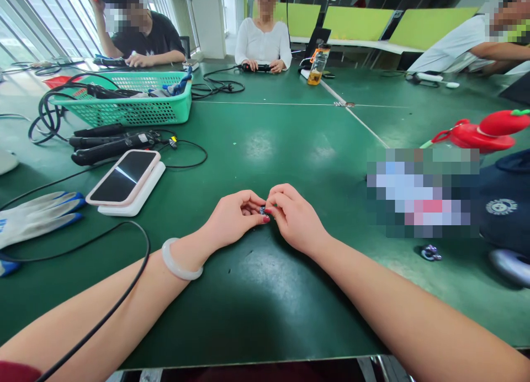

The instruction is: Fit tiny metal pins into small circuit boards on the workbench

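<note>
My left hand (234, 219) and my right hand (295, 219) meet at the fingertips just above the green table (256, 293). Between them is a tiny dark, shiny object (262, 210), too small to name, pinched by the thumb and fingers of my left hand. The fingertips of my right hand are pressed together at its right side and partly hide it. A pale bracelet (176, 260) circles my left wrist. To the right of my right forearm, a small shiny purple-dark item (431, 253) lies on the table.
At left are a green basket (144, 109) of gear, black handles (111, 147), a phone (124, 178) on a white box and a work glove (37, 219). A cable crosses my left forearm. At right are a red-topped bottle (476, 136) and a dark bag (503, 194). Three people sit beyond.
</note>
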The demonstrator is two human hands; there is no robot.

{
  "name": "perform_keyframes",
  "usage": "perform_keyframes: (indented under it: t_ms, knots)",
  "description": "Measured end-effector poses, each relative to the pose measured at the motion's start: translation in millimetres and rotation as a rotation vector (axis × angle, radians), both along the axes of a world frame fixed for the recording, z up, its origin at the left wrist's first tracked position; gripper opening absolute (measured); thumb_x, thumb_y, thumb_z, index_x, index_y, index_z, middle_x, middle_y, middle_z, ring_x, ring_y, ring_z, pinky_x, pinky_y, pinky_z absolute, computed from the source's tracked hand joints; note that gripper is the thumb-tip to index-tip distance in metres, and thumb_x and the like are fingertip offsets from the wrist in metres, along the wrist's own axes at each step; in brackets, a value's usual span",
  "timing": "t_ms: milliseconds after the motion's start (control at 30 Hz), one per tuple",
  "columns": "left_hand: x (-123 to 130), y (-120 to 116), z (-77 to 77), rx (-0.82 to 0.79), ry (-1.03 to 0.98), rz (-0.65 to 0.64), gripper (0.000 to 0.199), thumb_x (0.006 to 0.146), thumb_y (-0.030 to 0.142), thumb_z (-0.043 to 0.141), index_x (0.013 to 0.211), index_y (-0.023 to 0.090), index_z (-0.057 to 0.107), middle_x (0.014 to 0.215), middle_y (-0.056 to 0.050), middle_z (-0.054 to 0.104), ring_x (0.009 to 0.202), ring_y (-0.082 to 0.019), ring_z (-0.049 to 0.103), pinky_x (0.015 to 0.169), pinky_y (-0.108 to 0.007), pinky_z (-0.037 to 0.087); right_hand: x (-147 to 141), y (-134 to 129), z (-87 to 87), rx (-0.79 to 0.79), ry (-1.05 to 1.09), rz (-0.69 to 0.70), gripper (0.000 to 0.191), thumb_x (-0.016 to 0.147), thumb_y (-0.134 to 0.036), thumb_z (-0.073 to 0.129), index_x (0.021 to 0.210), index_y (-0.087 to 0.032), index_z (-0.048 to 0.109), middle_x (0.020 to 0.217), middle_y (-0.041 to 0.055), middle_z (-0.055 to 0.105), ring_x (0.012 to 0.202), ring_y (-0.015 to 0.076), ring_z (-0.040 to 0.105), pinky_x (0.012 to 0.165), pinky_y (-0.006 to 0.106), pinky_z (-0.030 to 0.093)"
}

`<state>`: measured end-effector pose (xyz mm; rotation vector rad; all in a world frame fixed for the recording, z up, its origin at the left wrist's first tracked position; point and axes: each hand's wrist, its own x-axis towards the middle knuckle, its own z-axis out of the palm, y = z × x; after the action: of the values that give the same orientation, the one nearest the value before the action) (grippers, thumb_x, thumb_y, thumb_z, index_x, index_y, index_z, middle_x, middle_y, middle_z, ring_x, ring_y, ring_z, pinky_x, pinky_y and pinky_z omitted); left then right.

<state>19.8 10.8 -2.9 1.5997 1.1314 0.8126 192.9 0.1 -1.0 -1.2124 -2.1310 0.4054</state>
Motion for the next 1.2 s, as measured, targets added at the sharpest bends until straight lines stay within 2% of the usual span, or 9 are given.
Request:
perform_keyframes:
  t_ms: [500,700,900,1067,1200]
  knots:
    - [-0.8,0.2,-1.1,-0.01,-0.017,-0.02,0.026,0.067,0.031,0.075,0.086,0.016,0.064,0.081,-0.003,0.069,0.074,-0.014,0.063,0.074,-0.03,0.052,1.4,0.4,-0.4,0.022,-0.077,0.011,0.015,0.09,-0.02,0.046,0.081,-0.019,0.057,0.102,0.0056,0.057,0.081,0.0135,0.056,0.074,0.027,0.046]
    - [-3.3,2.6,-1.6,0.081,0.095,0.077,0.027,0.069,0.028,0.072,0.093,0.016,0.065,0.081,-0.003,0.068,0.07,-0.014,0.061,0.069,-0.03,0.051,5.9,2.6,0.0,0.034,-0.054,-0.025,0.017,0.09,-0.017,0.046,0.083,-0.019,0.061,0.1,0.0054,0.058,0.082,0.0134,0.057,0.076,0.026,0.046]
    - [-5.5,4.8,-3.7,0.092,0.171,0.159,0.026,0.07,0.027,0.07,0.094,0.018,0.065,0.082,-0.003,0.067,0.071,-0.014,0.061,0.067,-0.029,0.05,9.2,5.6,-3.9,-0.087,-0.22,0.015,0.012,0.083,-0.018,0.059,0.092,-0.021,0.067,0.102,0.0033,0.06,0.086,0.0151,0.057,0.081,0.029,0.046]
    - [-4.9,4.8,-3.7,0.107,0.196,0.166,0.024,0.07,0.026,0.07,0.094,0.019,0.065,0.082,-0.002,0.067,0.07,-0.014,0.061,0.067,-0.028,0.05,5.9,7.2,-2.1,-0.149,-0.287,0.017,0.011,0.085,-0.017,0.057,0.077,-0.02,0.065,0.094,0.0019,0.06,0.081,0.0138,0.056,0.075,0.028,0.043]
    - [-4.6,4.7,-2.8,0.099,0.194,0.165,0.025,0.07,0.025,0.07,0.093,0.018,0.065,0.082,-0.002,0.068,0.071,-0.013,0.061,0.068,-0.028,0.05,5.4,7.0,-0.7,-0.161,-0.294,0.026,0.009,0.084,-0.014,0.057,0.076,-0.018,0.06,0.091,0.002,0.059,0.078,0.0132,0.055,0.073,0.027,0.043]
